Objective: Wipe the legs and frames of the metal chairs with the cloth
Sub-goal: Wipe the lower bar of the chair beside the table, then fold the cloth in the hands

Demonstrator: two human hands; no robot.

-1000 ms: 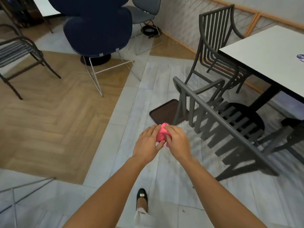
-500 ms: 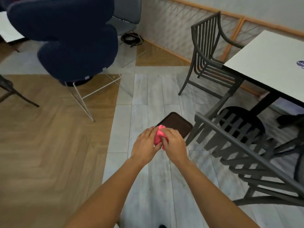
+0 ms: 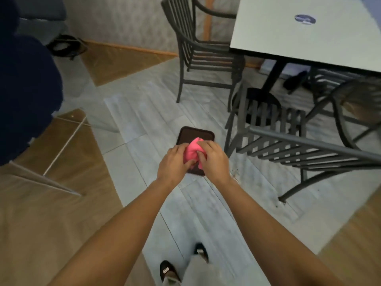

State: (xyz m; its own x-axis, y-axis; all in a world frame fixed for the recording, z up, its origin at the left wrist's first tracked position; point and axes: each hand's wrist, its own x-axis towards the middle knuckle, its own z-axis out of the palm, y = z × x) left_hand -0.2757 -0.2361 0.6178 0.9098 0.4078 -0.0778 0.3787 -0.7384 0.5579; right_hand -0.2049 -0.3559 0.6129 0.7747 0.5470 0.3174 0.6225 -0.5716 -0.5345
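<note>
A bunched pink cloth [image 3: 193,150] is held between both hands in front of me. My left hand [image 3: 174,159] grips its left side and my right hand [image 3: 213,158] grips its right side. A dark grey slatted metal chair [image 3: 288,147] stands just right of my hands, its back rail nearest me. A second dark metal armchair [image 3: 198,56] stands farther off beside the table. Neither hand touches a chair.
A white table [image 3: 305,38] on a black pedestal stands at the upper right. A brown floor plate [image 3: 195,134] lies under my hands. A dark blue padded chair [image 3: 24,96] on thin wire legs fills the left. A coiled black cable [image 3: 66,46] lies by the wall.
My view has swung right and closer to the slatted chair and table. Both hands have stayed together on the cloth, working it between the fingers.
</note>
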